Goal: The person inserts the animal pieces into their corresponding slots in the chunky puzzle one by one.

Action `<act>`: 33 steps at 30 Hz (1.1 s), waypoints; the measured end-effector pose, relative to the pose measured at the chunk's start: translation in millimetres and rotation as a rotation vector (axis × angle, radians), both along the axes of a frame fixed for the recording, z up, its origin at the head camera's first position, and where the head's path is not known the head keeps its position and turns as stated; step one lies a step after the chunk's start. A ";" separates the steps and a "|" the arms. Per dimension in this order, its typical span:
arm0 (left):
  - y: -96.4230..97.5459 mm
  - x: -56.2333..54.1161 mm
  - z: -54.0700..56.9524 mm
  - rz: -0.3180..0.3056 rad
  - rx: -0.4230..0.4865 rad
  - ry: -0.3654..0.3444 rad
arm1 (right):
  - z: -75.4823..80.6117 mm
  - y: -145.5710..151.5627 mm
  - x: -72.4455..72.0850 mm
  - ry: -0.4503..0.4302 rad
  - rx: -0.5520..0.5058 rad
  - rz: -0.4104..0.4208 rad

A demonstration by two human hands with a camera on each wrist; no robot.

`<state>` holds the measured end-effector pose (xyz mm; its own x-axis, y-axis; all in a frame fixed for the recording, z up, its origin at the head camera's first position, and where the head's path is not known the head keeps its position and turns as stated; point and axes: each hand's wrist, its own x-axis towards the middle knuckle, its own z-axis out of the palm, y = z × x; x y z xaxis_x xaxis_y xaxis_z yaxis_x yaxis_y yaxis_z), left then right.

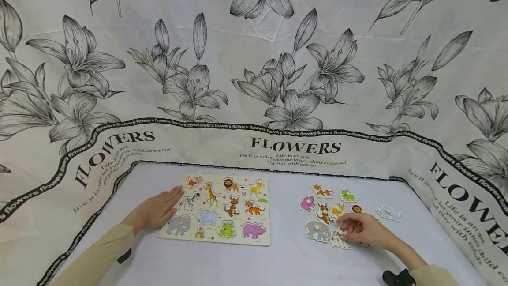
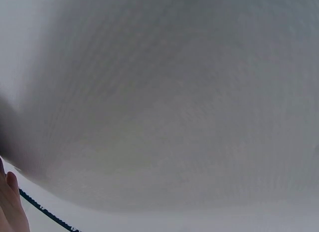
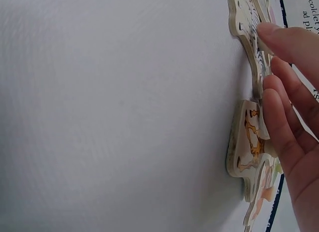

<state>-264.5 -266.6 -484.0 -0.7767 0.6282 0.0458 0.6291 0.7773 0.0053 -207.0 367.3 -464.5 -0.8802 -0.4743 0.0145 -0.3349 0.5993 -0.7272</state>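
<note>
A wooden animal puzzle board lies flat on the white cloth. My left hand rests at its left edge with fingers straight; only a bit of that hand shows in the left wrist view. Off to the right, my right hand pinches the zebra puzzle piece with thumb and fingertips. That zebra piece seems to lie level, its knob mostly hidden by the fingers. Below the hand in the right wrist view sits an orange-patterned piece, partly covered. The elephant piece lies beside the zebra.
Around the right hand lie a hippo piece, a kangaroo piece, a tiger piece, a frog piece and a lion piece. A pale blue piece lies farther right. Flower-printed cloth rises behind.
</note>
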 end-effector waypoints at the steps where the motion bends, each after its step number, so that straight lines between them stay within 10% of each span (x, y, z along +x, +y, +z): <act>1: -0.1 0.0 -0.1 0.000 0.001 0.001 | -0.1 -0.3 0.0 0.002 0.008 -0.002; 33: -1.0 -1.0 -1.5 -0.011 0.003 0.019 | -4.8 -9.0 4.8 0.076 0.087 -0.068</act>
<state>-265.5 -267.6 -485.4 -0.7689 0.6363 0.0624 0.6373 0.7706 -0.0049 -202.2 358.3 -469.3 -0.9082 -0.4163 0.0433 -0.3435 0.6820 -0.6456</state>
